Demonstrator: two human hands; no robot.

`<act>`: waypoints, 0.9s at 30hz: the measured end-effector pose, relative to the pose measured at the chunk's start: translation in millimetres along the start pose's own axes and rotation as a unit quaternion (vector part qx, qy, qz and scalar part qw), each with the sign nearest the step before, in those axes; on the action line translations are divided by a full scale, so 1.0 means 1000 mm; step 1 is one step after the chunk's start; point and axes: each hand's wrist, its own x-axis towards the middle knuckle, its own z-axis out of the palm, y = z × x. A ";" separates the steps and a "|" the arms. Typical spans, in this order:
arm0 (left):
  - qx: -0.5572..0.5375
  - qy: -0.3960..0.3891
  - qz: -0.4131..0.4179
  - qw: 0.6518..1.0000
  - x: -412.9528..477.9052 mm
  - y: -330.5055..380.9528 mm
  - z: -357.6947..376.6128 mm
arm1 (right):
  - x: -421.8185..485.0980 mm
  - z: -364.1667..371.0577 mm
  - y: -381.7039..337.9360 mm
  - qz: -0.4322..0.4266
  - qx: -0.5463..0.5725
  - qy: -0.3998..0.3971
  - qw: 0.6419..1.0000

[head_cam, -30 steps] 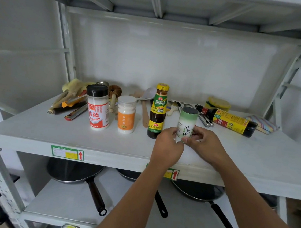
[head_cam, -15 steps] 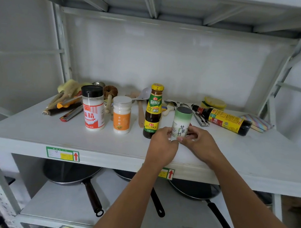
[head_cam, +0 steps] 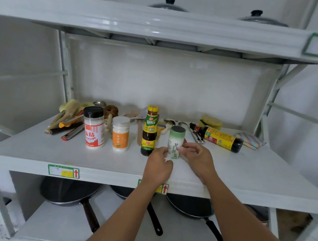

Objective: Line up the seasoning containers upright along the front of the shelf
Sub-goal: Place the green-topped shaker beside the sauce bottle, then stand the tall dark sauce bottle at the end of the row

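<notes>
Both hands steady a green-and-white cylindrical salt shaker (head_cam: 175, 142) upright on the white metal shelf (head_cam: 246, 172), left hand (head_cam: 158, 166) at its 7 o'clock, right hand (head_cam: 199, 158) at 4 o'clock, fingers (head_cam: 183, 148) closed on its sides. A dark yellow-capped sauce bottle (head_cam: 149, 131) stands just beside it at 9 o'clock.

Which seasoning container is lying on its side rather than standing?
The dark sauce bottle with the yellow label, at the right rear of the shelf. The other four stand upright in a row.
</notes>
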 end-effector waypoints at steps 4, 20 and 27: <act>-0.007 0.045 0.012 0.999 -0.016 0.004 0.009 | -0.017 -0.011 -0.007 0.014 0.066 0.044 0.997; -0.051 -0.038 0.028 0.998 0.016 0.055 0.101 | 0.006 -0.109 0.020 0.042 -0.089 0.116 0.988; -0.015 -0.072 0.053 0.996 0.012 0.052 0.109 | 0.102 -0.143 0.022 -0.061 -0.396 0.092 0.911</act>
